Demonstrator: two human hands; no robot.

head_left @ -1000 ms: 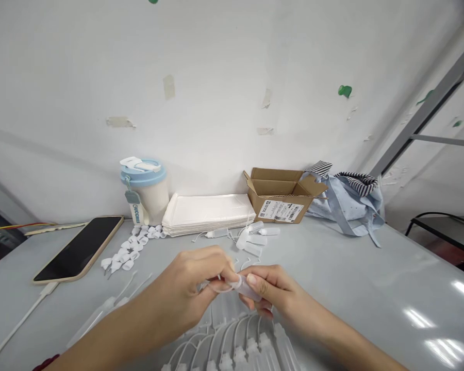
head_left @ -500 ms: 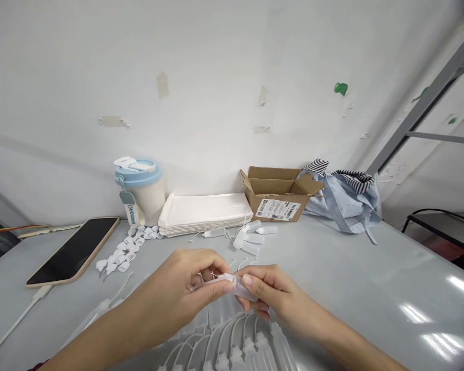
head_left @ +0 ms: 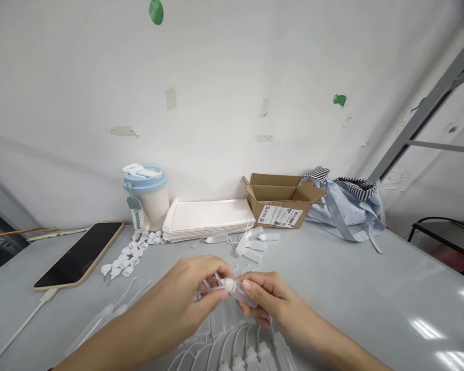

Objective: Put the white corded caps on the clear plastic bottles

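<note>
A small translucent plastic squeeze bottle (head_left: 241, 294) with a white screw-on top (head_left: 229, 285) is held tilted between my two hands. My right hand (head_left: 269, 298) wraps its body, thumb on the upper side. At the other end, my left hand (head_left: 195, 294) has thumb and forefinger around the white top. A thin tube runs from that top into my left palm, where its end is partly hidden. Below my hands lie several similar bottles (head_left: 266, 355) with curved thin tubes, arranged in rows. More bottles with tubes (head_left: 107, 310) lie beside my left forearm.
Farther back lie loose small bottles (head_left: 252, 255) and a white stack of flat sheets or envelopes (head_left: 209, 216). An open cardboard box (head_left: 282, 214) and a light blue bag (head_left: 342, 208) stand right; a cup (head_left: 154, 203), white caps or loops (head_left: 127, 257) and a phone (head_left: 79, 255) are left.
The view has tilted up slightly, so the surroundings sit lower. More of the white top shows between my left fingers, which have shifted around it. My right hand keeps its hold.
</note>
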